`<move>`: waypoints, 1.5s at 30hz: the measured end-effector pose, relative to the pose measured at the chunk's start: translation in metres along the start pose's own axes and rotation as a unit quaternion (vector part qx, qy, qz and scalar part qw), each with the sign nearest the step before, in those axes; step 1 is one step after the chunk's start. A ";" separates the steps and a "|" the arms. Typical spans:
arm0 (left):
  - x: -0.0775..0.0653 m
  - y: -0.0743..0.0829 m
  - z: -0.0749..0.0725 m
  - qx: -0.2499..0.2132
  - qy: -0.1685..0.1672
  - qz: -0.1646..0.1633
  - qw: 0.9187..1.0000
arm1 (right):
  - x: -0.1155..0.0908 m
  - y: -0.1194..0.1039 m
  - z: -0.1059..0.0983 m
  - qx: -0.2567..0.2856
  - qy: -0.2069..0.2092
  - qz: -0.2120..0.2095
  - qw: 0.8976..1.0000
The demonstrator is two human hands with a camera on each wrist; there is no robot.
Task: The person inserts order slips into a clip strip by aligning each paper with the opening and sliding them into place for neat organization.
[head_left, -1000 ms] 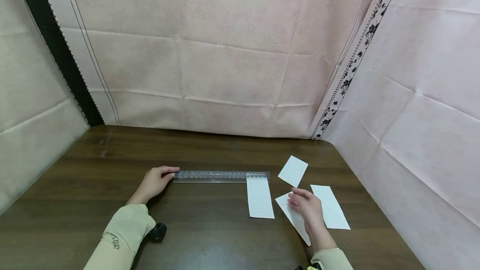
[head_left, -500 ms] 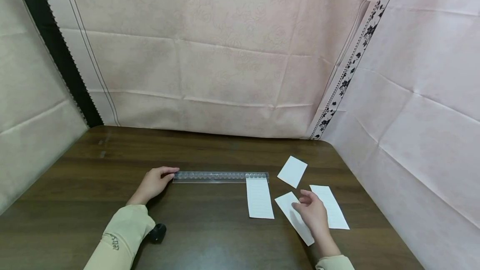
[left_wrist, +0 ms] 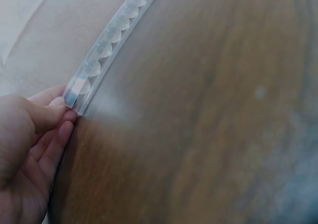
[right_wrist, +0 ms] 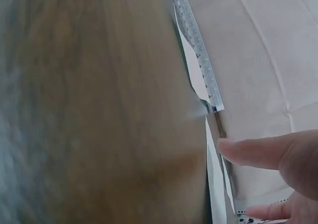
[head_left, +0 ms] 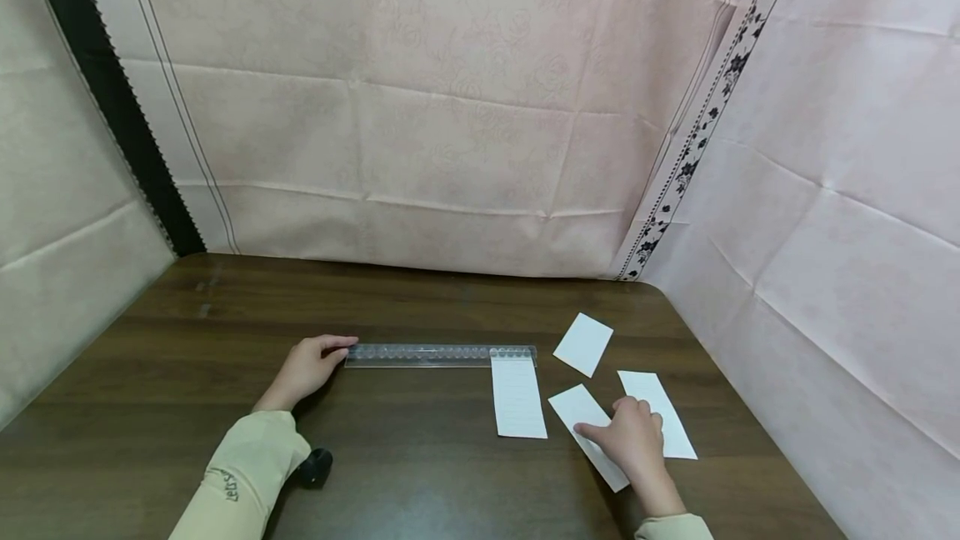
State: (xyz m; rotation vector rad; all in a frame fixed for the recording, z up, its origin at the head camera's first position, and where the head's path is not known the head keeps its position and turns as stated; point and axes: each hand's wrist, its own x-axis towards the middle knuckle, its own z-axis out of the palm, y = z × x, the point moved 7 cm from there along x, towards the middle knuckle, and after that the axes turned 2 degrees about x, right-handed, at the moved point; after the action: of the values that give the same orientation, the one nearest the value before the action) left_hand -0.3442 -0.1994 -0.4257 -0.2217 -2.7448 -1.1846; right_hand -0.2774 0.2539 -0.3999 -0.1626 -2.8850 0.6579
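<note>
A clear plastic ruler with a row of rounded cut-outs lies across the table. My left hand pinches its left end between thumb and fingers; the left wrist view shows this grip on the ruler closely. Under the ruler's right end runs the top of a lined paper strip. My right hand hovers at two more paper pieces, a slanted strip and a strip at the right, covering part of each. Its thumb points out, apart from the fingers, with nothing seen between them.
Another small white paper piece lies behind the right hand. A black rounded object sits at the left sleeve. Pale cloth hangs behind the brown wooden table and along both sides.
My right hand has shifted slightly right and toward the right-hand strip, uncovering more of the slanted strip, and its thumb has spread away from the fingers. The left hand and ruler stay put.
</note>
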 end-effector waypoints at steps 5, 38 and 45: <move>0.000 0.000 0.000 0.002 0.000 0.002 1.000 | -0.002 0.004 0.004 -0.045 -0.026 0.006 0.999; 0.000 -0.001 0.001 0.003 -0.001 0.003 1.000 | 0.001 0.010 0.012 0.079 -0.076 0.043 0.993; 0.001 -0.002 0.001 0.002 -0.002 0.002 1.000 | 0.008 0.021 0.015 0.163 -0.064 0.064 0.983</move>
State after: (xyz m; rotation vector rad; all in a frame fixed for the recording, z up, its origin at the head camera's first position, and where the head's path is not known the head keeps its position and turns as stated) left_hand -0.3454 -0.1995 -0.4277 -0.2302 -2.7477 -1.1795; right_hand -0.2870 0.2671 -0.4211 -0.2697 -2.8504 1.1911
